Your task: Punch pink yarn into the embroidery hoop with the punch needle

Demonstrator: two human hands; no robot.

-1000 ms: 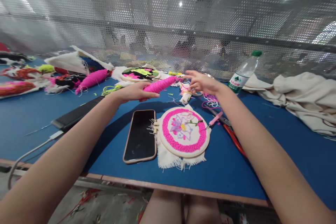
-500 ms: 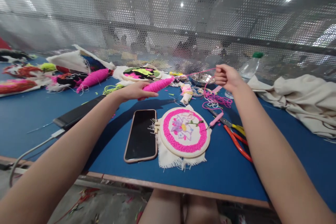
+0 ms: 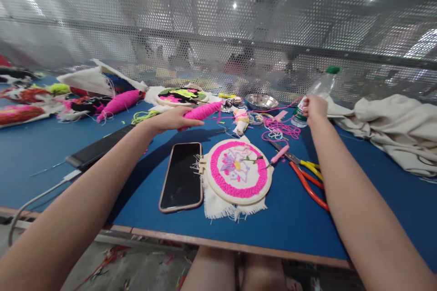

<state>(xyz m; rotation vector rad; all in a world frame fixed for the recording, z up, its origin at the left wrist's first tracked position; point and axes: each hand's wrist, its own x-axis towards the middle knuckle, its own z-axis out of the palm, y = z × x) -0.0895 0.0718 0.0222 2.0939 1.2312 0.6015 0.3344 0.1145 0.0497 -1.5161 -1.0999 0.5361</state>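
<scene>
My left hand (image 3: pixel 172 119) is closed round a spool of bright pink yarn (image 3: pixel 205 110), held above the table with its tip pointing right. My right hand (image 3: pixel 314 108) is closed on a strand of pink yarn (image 3: pixel 290 106) beside the plastic bottle (image 3: pixel 324 85); the strand runs back left. Below and between my hands lies an embroidery hoop (image 3: pixel 239 170) with a looped pink ring around a purple flower. A punch needle with a pink handle (image 3: pixel 279 154) rests on the hoop's right rim, its yarn leading to a loose pink heap (image 3: pixel 282 128).
A phone (image 3: pixel 181 176) lies left of the hoop, and a black power bank (image 3: pixel 99 148) with a cable farther left. Orange-handled pliers (image 3: pixel 309 186) and yellow-handled scissors sit at right. Behind are a metal bowl (image 3: pixel 262 101), a second hoop (image 3: pixel 182 95), and crumpled cloth (image 3: pixel 392 122).
My right hand has moved right and slightly down, drawing the pink strand farther out toward the bottle. My left hand stays nearly still with the spool.
</scene>
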